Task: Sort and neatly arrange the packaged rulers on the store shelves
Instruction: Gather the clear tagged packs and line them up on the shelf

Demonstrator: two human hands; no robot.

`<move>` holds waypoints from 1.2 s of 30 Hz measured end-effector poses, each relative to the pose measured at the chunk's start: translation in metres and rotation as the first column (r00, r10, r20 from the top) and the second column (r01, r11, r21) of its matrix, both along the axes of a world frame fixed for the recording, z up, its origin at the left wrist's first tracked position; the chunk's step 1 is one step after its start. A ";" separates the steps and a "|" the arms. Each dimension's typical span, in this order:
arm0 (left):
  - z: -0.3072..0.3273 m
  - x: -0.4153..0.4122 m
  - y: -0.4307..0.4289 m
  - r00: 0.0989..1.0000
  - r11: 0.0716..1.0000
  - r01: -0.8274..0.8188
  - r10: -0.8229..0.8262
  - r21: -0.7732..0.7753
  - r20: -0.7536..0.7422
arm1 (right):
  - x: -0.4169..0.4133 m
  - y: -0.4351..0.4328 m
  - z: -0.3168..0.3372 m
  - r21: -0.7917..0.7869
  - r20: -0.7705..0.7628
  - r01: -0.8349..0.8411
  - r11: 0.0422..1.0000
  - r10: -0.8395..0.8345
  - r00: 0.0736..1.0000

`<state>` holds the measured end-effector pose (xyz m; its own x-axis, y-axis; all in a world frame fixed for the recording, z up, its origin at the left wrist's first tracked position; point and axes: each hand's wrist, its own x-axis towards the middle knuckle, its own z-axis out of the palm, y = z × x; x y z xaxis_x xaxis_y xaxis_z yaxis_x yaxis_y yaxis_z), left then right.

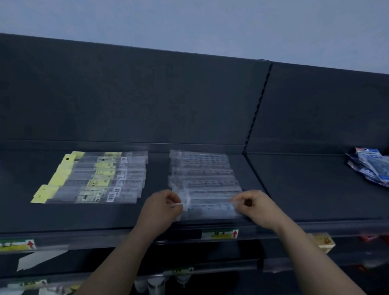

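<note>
Head view: the front packet (208,209) of the clear packaged rulers (203,176) is held crosswise between the two hands, just behind the front lip (319,224) of the shelf (298,192). Its left end is located at the fingertips of the left hand (162,206), and its right end at the fingertips of the right hand (256,208). The remaining clear packets are laid in an overlapping row directly beyond the fingers, reaching back to the back panel (124,99).

The yellow-carded packaged rulers (94,178) are fanned in a second row to the left of the left-hand fingers, separated from the clear row by a strip of bare shelf. To the right of the right-hand fingers, bare shelf is available past the slotted upright (257,105). Crumpled blue packets (375,168) are seen well apart at the far right. The front lip runs just below both hands, with a price label (221,234) fixed under the held packet.

The left-hand fingers (172,196) are curled, and the packet's white left tab is pinched between thumb and fingertips. The right-hand fingers (246,199) are likewise curled, and the packet's right end is pinched. Whether the packet is lifted clear of the shelf or resting on it cannot be determined.
</note>
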<state>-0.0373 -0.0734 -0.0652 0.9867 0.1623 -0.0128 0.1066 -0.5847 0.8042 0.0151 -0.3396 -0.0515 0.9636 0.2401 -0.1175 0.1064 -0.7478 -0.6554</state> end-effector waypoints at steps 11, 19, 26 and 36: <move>-0.014 -0.003 -0.009 0.999 0.971 -0.022 0.014 0.239 0.033 | -0.004 -0.006 -0.012 -0.061 0.097 0.017 0.998 -0.011 0.995; -0.005 0.028 -0.014 0.995 0.992 0.034 -0.022 0.125 -0.094 | 0.018 0.006 -0.004 0.046 -0.101 0.103 0.994 -0.098 0.990; -0.013 0.037 -0.019 0.994 0.993 0.070 -0.061 0.095 -0.095 | 0.032 0.007 -0.005 -0.025 -0.100 0.081 0.996 -0.083 0.992; -0.017 0.085 -0.016 0.990 0.982 0.119 -0.107 0.146 -0.087 | 0.080 0.032 -0.015 -0.025 -0.055 0.069 0.997 -0.071 0.996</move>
<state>0.0475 -0.0891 -0.0819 0.9956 0.0561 -0.0745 0.0922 -0.7104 0.6977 0.0950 -0.3074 -0.0664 0.9697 0.1687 -0.1766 0.0167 -0.7673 -0.6411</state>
